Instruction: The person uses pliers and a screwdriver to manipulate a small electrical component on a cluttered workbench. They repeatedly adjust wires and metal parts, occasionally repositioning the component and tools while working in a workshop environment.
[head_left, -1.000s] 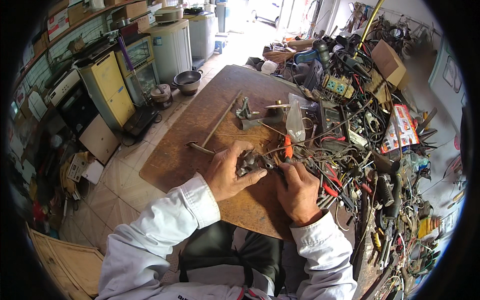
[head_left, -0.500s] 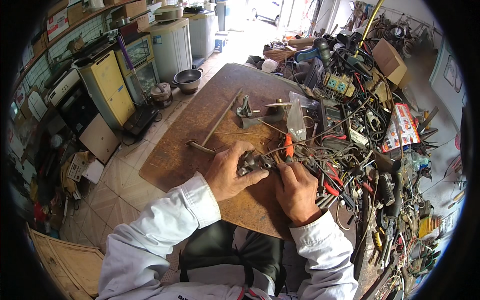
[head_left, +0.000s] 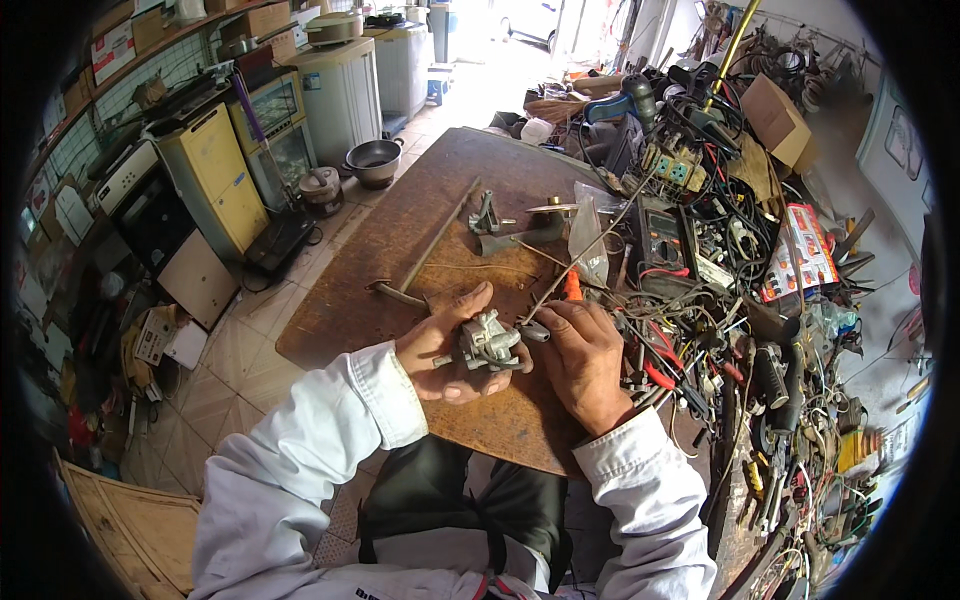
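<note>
My left hand (head_left: 445, 350) is closed round a grey cast-metal part (head_left: 488, 342) with stubs and ridges, which looks like a gas valve; its face is turned up. Close to its right side, my right hand (head_left: 585, 355) is closed on a long thin rod (head_left: 600, 238) that slants up and away to the right. A short grey metal cylinder (head_left: 535, 331) shows at those fingertips; whether it is joined to the rod I cannot tell. Just beyond the right hand lies an orange handle (head_left: 572, 285), partly covered by the fingers.
On the worn brown tabletop (head_left: 370, 270) lie a long metal bar (head_left: 440, 235), a small metal bracket (head_left: 485, 212), a grey tube (head_left: 535, 235) and a plastic bag (head_left: 589, 245). Tangled wires, a multimeter (head_left: 660, 240) and red-handled pliers (head_left: 660, 375) crowd the right. A pot (head_left: 374, 165) stands on the floor.
My left hand has turned its palm upward, bringing the cast-metal part into fuller view. My right hand has shifted slightly left and away from me, and its rod now slants more steeply.
</note>
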